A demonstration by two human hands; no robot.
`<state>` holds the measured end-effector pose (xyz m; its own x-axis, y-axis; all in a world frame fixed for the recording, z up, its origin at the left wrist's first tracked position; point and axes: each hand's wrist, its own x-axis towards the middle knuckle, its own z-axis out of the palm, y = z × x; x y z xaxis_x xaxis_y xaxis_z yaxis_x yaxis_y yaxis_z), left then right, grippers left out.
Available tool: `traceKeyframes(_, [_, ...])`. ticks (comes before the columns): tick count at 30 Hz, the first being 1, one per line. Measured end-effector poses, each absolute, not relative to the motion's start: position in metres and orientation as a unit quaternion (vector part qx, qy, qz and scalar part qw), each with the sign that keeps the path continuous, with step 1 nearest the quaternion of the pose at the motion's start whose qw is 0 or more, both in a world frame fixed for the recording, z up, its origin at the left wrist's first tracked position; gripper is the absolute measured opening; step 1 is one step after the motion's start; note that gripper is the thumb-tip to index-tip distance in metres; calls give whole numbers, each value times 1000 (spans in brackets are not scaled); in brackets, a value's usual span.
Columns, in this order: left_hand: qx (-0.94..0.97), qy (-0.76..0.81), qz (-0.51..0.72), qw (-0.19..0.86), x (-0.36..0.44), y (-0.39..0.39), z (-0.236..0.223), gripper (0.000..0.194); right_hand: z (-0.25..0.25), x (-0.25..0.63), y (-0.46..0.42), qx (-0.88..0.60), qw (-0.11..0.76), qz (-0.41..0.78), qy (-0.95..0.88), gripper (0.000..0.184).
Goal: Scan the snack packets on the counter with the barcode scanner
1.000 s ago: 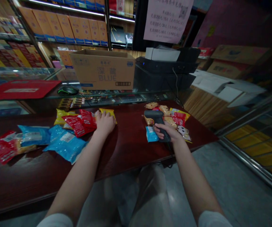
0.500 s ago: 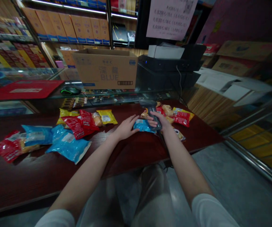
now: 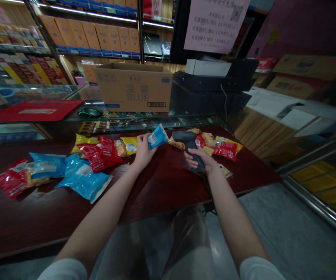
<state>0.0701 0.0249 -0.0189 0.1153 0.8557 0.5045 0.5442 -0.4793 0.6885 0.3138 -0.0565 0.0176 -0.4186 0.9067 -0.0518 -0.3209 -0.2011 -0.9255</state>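
Observation:
My left hand (image 3: 144,151) is closed on a small blue snack bag (image 3: 158,137), raised with its white label turned toward me. In my right hand (image 3: 198,158) is a black barcode scanner (image 3: 195,149), fingers wrapped around its handle and its head pointing left toward the bag. Behind and right of the scanner lie brown-and-clear snack packs (image 3: 208,140) and a red snack bag (image 3: 225,150). To the left of my left hand are a yellow snack bag (image 3: 130,145), red snack bags (image 3: 99,153) and larger blue snack bags (image 3: 84,177).
The dark red wooden desk (image 3: 156,190) carries everything. Behind it, a glass counter holds a cardboard box (image 3: 135,87), a mouse (image 3: 90,112) and a red mat (image 3: 36,110). A black printer (image 3: 214,79) stands at back right, and a metal rack (image 3: 316,206) is at the right.
My left hand has taken hold of the small blue bag and lifted it up and to the left. The scanner in my right hand has shifted slightly right and down.

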Motion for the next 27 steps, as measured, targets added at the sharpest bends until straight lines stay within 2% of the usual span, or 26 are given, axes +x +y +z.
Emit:
traceKeyframes(7, [735, 467, 462, 167, 66, 30, -22, 55, 7, 305, -58, -309, 417, 720, -461, 40])
traceKeyframes(19, [751, 439, 475, 135, 70, 34, -34, 62, 5, 300, -57, -318, 424, 707, -467, 30])
traceKeyframes(27, [780, 459, 418, 78, 58, 21, -5, 64, 11, 302, -58, -307, 458, 703, -449, 30])
